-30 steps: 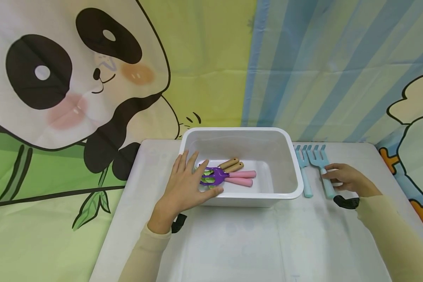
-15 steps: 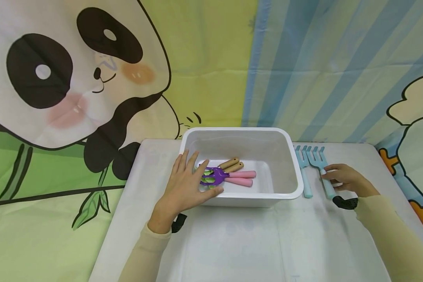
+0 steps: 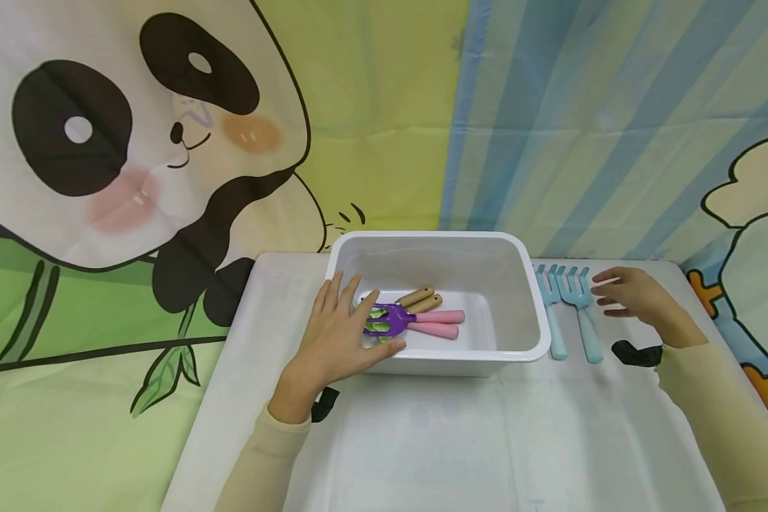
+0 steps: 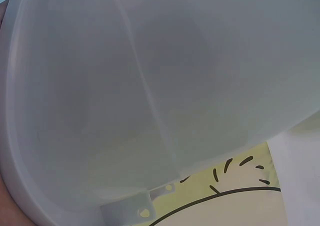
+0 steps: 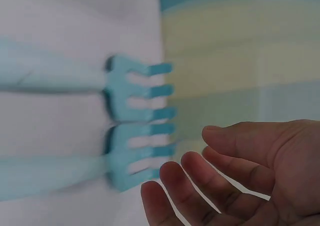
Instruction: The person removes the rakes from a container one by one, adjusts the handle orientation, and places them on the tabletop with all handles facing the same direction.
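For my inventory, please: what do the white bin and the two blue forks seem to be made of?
White bin: probably plastic, smooth with a soft sheen; its rounded, moulded-looking rim suggests it.
Blue forks: smooth, blue from tines to handle; plastic or painted metal, I cannot tell.

Two hands, one white bin at the left hand, two pink handles, two tan handles between both, two blue forks beside the right hand

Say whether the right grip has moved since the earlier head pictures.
Yes: judged against the white tub, the right grip has moved forward and slightly to the right.
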`<control>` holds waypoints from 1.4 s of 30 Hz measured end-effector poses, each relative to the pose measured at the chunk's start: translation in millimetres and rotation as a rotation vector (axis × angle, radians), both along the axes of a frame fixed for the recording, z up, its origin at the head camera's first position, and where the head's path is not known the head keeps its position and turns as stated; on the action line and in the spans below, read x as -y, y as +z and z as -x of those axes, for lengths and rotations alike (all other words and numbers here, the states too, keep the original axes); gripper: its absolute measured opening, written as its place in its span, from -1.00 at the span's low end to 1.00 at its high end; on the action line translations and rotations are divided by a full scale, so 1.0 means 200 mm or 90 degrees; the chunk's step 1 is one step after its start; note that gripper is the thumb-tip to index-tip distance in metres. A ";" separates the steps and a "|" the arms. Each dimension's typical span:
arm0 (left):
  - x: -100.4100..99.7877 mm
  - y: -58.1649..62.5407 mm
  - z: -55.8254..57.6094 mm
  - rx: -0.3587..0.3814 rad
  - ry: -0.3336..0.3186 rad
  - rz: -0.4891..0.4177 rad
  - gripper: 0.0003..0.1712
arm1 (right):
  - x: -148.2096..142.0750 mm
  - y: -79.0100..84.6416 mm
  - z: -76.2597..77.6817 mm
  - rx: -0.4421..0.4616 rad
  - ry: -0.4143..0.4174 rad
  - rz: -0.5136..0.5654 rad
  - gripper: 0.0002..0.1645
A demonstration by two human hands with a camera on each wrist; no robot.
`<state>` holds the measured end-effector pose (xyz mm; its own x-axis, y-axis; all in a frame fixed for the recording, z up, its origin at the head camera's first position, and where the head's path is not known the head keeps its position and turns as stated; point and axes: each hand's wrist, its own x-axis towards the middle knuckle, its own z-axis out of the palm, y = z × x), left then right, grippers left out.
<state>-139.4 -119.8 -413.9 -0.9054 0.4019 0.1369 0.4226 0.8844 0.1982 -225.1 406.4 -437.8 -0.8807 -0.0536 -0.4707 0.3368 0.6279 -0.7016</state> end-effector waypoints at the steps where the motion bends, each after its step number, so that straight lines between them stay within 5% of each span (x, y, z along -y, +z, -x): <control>1: 0.00 0.00 0.00 0.000 0.000 0.000 0.22 | 0.02 0.04 0.01 -0.018 0.013 -0.005 -0.28; 13: 0.00 -0.01 0.00 0.000 0.002 0.007 0.22 | 0.37 0.42 0.00 -0.171 0.147 -0.039 -0.40; 23: 0.00 0.00 0.00 -0.002 0.000 -0.003 0.20 | 0.71 0.65 -0.02 -0.192 0.263 -0.034 -0.53; 32: 0.00 0.00 0.00 0.000 0.000 -0.005 0.20 | 1.03 0.62 0.10 -0.176 0.427 -0.051 -0.66; 42: 0.00 0.00 0.00 -0.005 0.001 -0.004 0.21 | 1.31 0.45 0.27 -0.114 0.542 -0.035 -0.76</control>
<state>-139.8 -120.6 -413.9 -0.9050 0.3995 0.1461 0.4225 0.8838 0.2010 -278.9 143.9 -347.0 -0.6128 -0.7086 -0.3497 -0.3748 0.6502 -0.6609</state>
